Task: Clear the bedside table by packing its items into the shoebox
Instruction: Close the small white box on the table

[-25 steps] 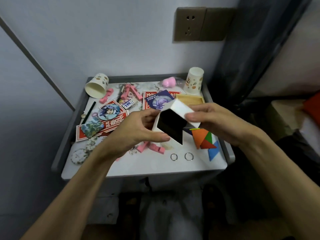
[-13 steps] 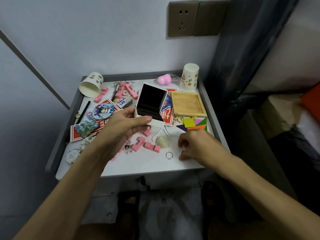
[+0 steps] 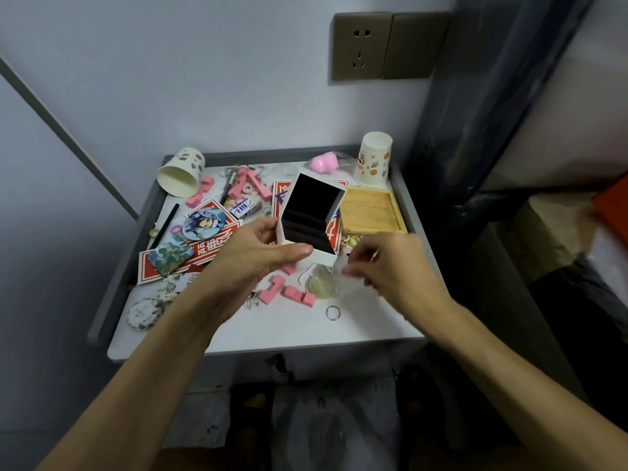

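Pale walls meet behind a white-topped bedside table with a raised grey rim (image 3: 289, 334), its top crowded with small things. At its 10 o'clock corner a patterned paper cup (image 3: 181, 173) lies on its side, mouth toward you. Toward 9 o'clock a round cartoon badge (image 3: 204, 223) rests on red-and-white printed cards (image 3: 210, 248).

Your left hand (image 3: 251, 263) is closed on a small white cardboard box with a black lining (image 3: 311, 215), with the thumb across its near wall and the fingers at its left side. You hold the box tilted, open side facing you, above the table's middle.

Below it, toward 6 o'clock, chunky pink blocks (image 3: 289, 294) lie just beside a translucent pale lump (image 3: 321, 285). A thin metal ring (image 3: 333, 313) lies alone nearer the front edge. At 2 o'clock a shallow square wooden tray (image 3: 370, 212) sits flat. Behind it, at 1 o'clock, a second patterned paper cup (image 3: 372, 159) stands upside down.

Your right hand (image 3: 397, 266) hovers at 4 o'clock of the box. Its fingers are curled but blurred, so you cannot tell whether they hold anything.
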`<state>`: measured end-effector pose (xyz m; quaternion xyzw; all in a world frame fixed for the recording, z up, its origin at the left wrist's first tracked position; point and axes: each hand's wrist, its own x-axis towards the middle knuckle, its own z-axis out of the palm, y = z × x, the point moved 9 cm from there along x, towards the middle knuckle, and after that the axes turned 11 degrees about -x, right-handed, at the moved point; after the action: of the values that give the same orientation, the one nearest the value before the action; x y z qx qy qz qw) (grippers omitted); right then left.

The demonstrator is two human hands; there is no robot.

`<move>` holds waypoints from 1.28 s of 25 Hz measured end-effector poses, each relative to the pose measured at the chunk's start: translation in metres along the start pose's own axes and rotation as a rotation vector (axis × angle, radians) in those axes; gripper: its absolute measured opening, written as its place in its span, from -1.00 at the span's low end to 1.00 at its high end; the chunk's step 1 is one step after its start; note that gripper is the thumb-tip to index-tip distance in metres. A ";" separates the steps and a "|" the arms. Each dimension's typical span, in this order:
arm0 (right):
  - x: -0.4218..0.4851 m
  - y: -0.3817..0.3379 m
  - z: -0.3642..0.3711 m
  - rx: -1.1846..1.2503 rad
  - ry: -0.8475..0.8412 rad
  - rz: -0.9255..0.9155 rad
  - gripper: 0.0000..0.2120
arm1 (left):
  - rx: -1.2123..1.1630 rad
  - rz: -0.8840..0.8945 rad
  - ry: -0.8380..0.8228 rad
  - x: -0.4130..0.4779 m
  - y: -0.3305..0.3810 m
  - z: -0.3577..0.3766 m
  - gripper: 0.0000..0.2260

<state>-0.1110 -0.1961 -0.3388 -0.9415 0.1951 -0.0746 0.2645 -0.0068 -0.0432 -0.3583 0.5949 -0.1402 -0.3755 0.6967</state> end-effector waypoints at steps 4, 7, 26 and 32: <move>0.006 -0.020 -0.035 0.247 0.216 -0.077 -0.94 | 0.007 -0.009 -0.049 0.000 -0.003 0.009 -0.42; 0.008 -0.035 -0.032 0.054 0.243 -0.168 -0.92 | -0.003 -0.033 -0.078 -0.001 -0.005 0.014 -0.38; 0.007 -0.041 -0.030 0.003 0.232 -0.214 -0.84 | -0.095 -0.037 -0.039 -0.002 -0.006 0.012 -0.44; 0.007 -0.029 -0.028 0.042 0.239 -0.161 -0.86 | -0.088 -0.034 0.005 -0.002 0.001 0.001 -0.45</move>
<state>-0.1018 -0.1898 -0.2996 -0.9327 0.1477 -0.2113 0.2522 -0.0088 -0.0425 -0.3563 0.5669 -0.1120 -0.3916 0.7160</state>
